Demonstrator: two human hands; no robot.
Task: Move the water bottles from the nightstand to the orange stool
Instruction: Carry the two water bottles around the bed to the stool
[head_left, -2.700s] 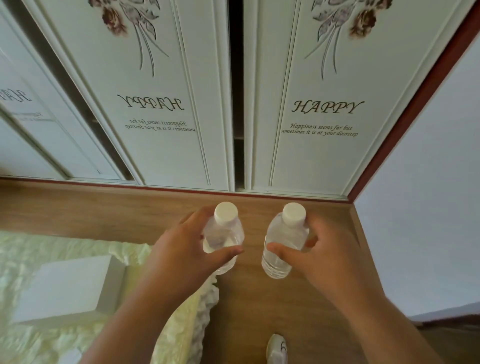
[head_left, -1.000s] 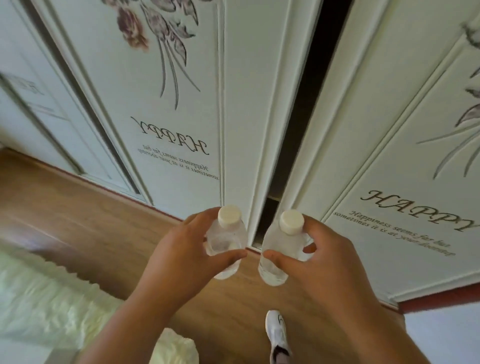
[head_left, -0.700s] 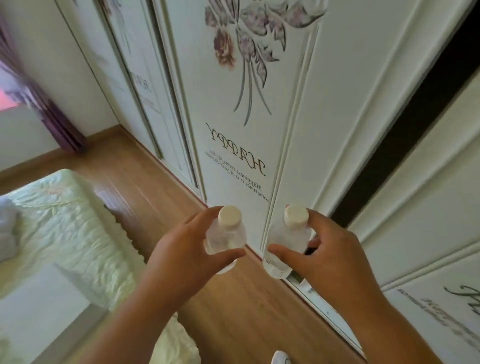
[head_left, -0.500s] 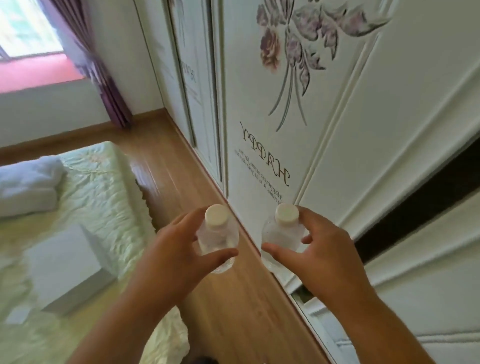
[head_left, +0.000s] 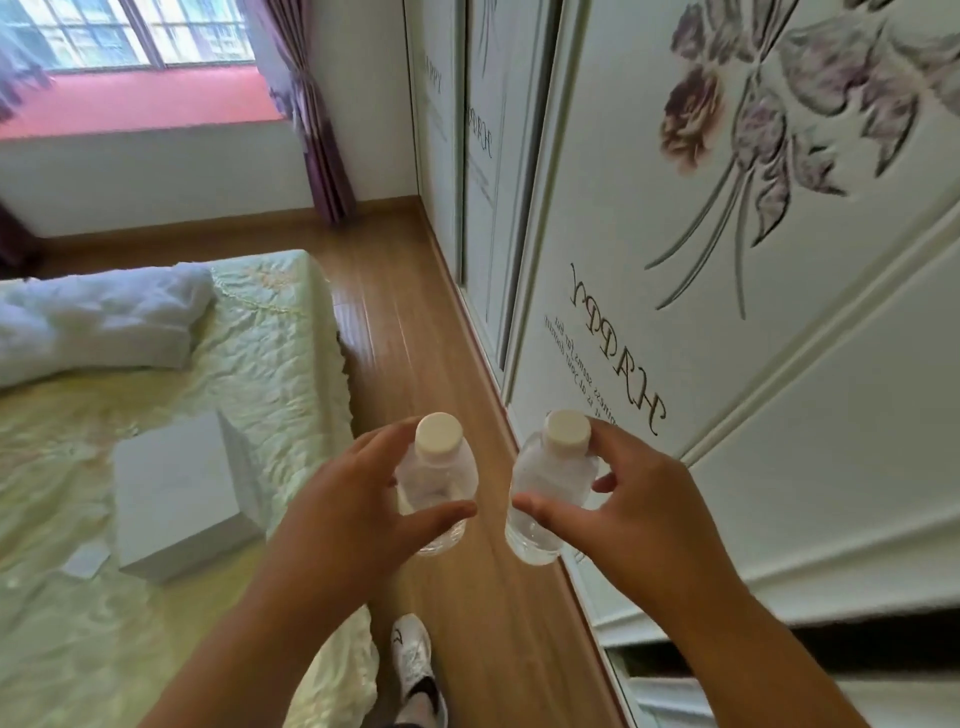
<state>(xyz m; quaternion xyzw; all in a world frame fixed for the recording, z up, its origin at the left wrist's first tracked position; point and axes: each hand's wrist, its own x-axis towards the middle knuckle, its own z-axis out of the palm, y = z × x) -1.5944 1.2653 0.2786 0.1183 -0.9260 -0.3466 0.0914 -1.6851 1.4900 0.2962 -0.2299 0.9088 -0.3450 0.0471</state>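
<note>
I carry two clear water bottles with white caps, upright, in front of me above the wooden floor. My left hand (head_left: 343, 525) is shut on the left bottle (head_left: 439, 470), thumb across its body. My right hand (head_left: 634, 525) is shut on the right bottle (head_left: 553, 478) in the same way. The bottles are a short gap apart and do not touch. Neither the nightstand nor the orange stool is in view.
A bed (head_left: 171, 467) with a pale green cover fills the left, with a white box (head_left: 176, 488) and a folded white quilt (head_left: 98, 322) on it. White wardrobe doors (head_left: 727, 312) line the right. A strip of wooden floor (head_left: 410, 322) runs between them toward the window wall. My white shoe (head_left: 413, 660) is below.
The view has swung left from facing the wardrobe doors to looking along the aisle toward the window. Both hands have kept their hold on the bottles.
</note>
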